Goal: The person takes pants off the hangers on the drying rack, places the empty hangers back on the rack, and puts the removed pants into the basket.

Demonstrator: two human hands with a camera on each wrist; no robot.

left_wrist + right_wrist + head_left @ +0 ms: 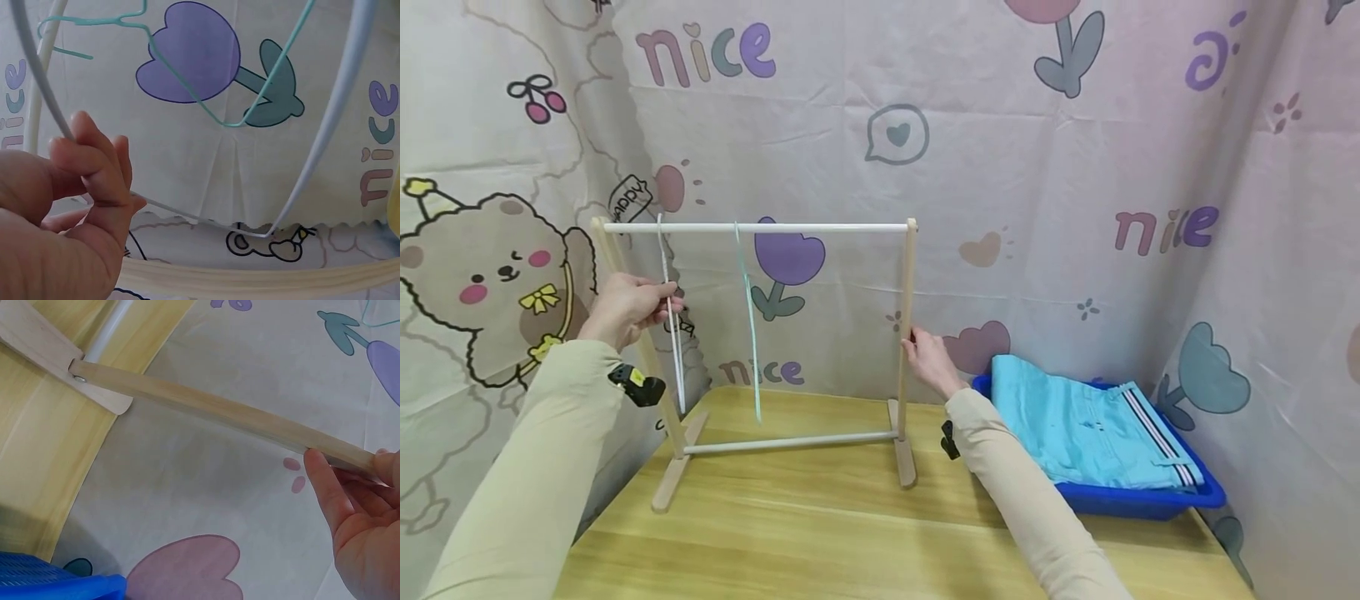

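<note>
A small clothes rack [760,227] with wooden posts and white bars stands on the table. From its top bar hang a white clothes hanger [680,367] at the left and a mint green clothes hanger [751,321] nearer the middle. My left hand [627,307] pinches the white hanger at one side, and the left wrist view shows the fingers [100,169] curled at its frame. My right hand [932,360] holds the rack's right post [231,415] about midway up, with fingertips and thumb on the wood.
At the right of the table [820,525], a blue basket [1138,502] holds folded light blue trousers [1075,425] with a dark and white striped band. A printed curtain [850,100] surrounds the table at the back and both sides.
</note>
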